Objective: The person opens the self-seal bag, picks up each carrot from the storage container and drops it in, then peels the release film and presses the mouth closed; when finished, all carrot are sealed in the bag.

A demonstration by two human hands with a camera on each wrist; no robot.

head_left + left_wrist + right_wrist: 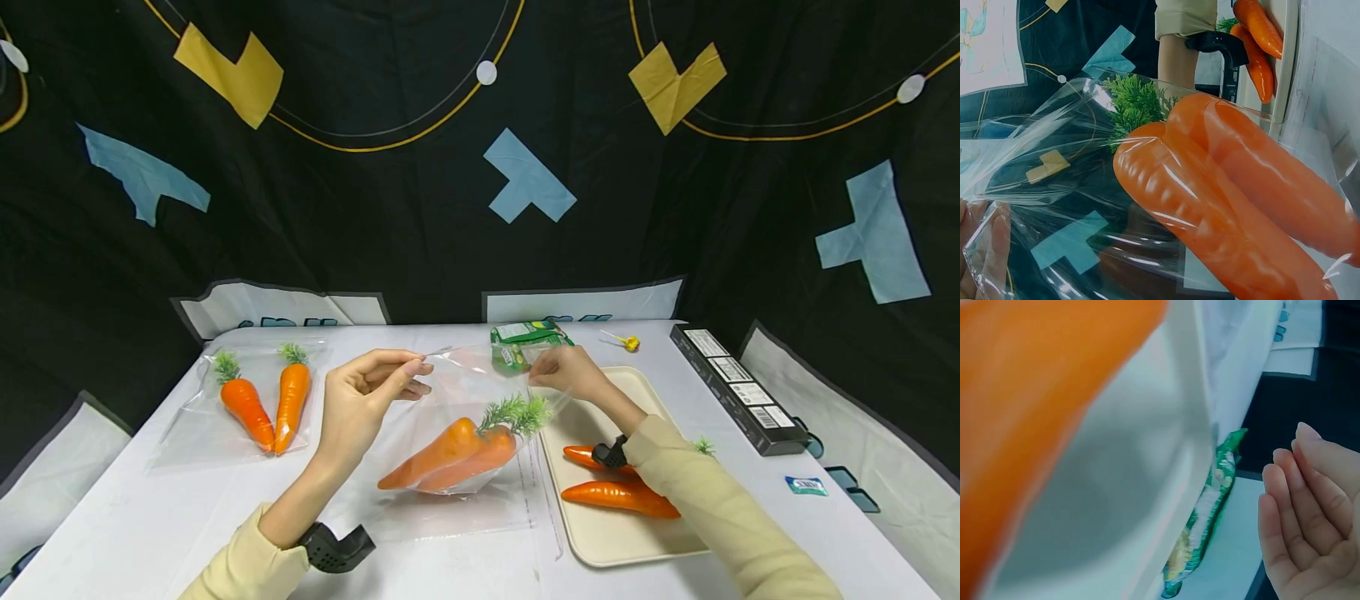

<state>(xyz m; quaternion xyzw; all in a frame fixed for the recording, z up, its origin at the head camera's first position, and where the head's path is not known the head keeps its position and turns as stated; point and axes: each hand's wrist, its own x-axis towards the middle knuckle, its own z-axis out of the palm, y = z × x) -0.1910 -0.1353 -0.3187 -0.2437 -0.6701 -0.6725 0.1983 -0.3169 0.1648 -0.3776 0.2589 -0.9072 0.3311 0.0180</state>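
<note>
The clear plastic bag (465, 433) is held up above the middle of the worktop (150, 517), its lower edge resting on the surface. Inside it lie two orange carrots (450, 457) side by side, touching, green tops pointing up and to the right.

Left hand (360, 404): grip closed on the bag's upper left edge, film pinched between thumb and fingertips. The left wrist view shows the film against the fingers (985, 250) and the two carrots close behind it.

Right hand (572, 372): positioned at the bag's upper right corner. The head view suggests a pinch on the film; the right wrist view shows the fingers (1310, 500) relaxed and nearly straight. Whether this grip holds the bag cannot be told.

Just right of the bag stands a cream tray (600, 542) carrying two more carrots (618, 493), partly covered by the right sleeve. A green snack packet (525, 343) lies behind the bag, near the right hand. At the left of the worktop a second clear bag (225, 417) lies flat with two carrots in it. A yellow lollipop (628, 341) and a long black box (738, 387) lie at the far right.
</note>
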